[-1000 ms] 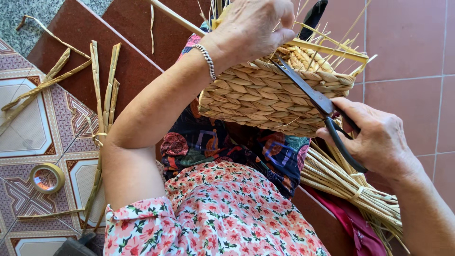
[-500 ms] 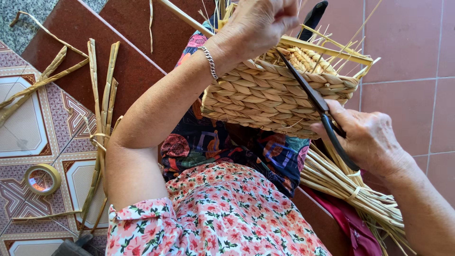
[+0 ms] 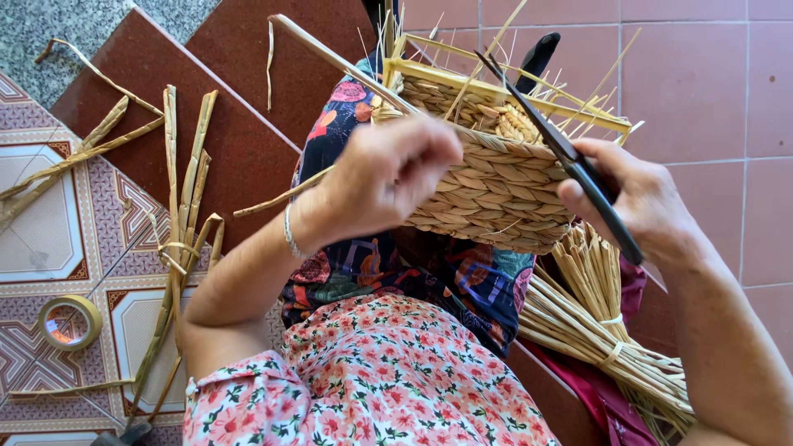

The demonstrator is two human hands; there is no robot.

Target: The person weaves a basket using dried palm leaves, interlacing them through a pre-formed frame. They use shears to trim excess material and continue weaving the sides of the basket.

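Observation:
A woven straw basket [image 3: 496, 186] rests on my lap, its rim bristling with loose stalk ends. My left hand [image 3: 388, 177] is closed in front of the basket's near side, pinching a thin straw strand [image 3: 281, 198] that trails off to the left. My right hand [image 3: 636, 202] grips black scissors [image 3: 570, 161], whose blades point up and left over the basket's rim. A silver bracelet sits on my left wrist.
A tied bundle of straw stalks [image 3: 595, 330] lies beside my right knee. Long dried leaf strips [image 3: 178, 215] lie on the dark red step and patterned tiles at left. A roll of tape [image 3: 70, 322] sits on the tiles lower left.
My left hand has come down from the basket's rim to its near side. The scissors in my right hand have risen toward the rim.

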